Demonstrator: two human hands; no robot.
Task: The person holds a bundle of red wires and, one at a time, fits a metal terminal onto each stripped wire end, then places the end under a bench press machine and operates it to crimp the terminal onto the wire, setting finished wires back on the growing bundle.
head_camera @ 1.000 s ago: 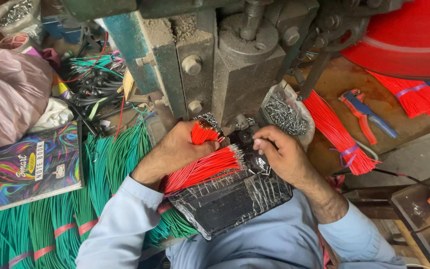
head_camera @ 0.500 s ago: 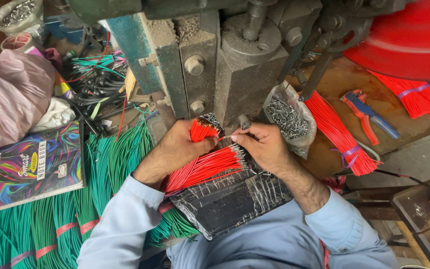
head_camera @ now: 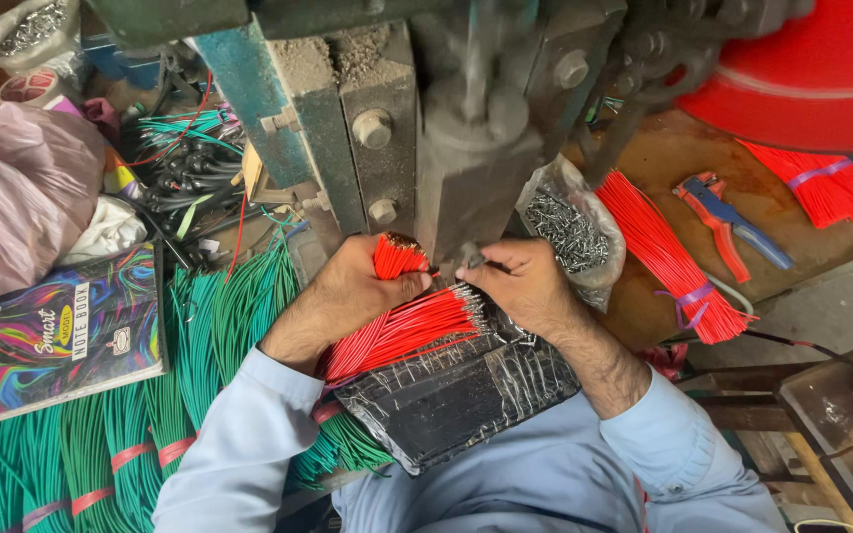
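My left hand (head_camera: 352,289) grips a short bundle of red wires (head_camera: 396,256) upright at the foot of a grey metal press (head_camera: 466,163). My right hand (head_camera: 517,282) pinches a small metal piece at its fingertips, right beside the press base and the red wires held in the left hand. Below both hands a fan of red wires with metal tips (head_camera: 402,329) lies on a black tray wrapped in clear film (head_camera: 456,395) on my lap.
Bundles of green wires (head_camera: 199,345) lie at left beside a colourful notebook (head_camera: 46,336) and a pink plastic bag (head_camera: 17,192). A clear bag of metal terminals (head_camera: 570,232), more red wire bundles (head_camera: 668,257) and a blue-and-red crimping plier (head_camera: 728,222) lie at right.
My right hand moved up and left from the tray toward the press base, closing in on the left hand's bundle. The left hand stayed in place.
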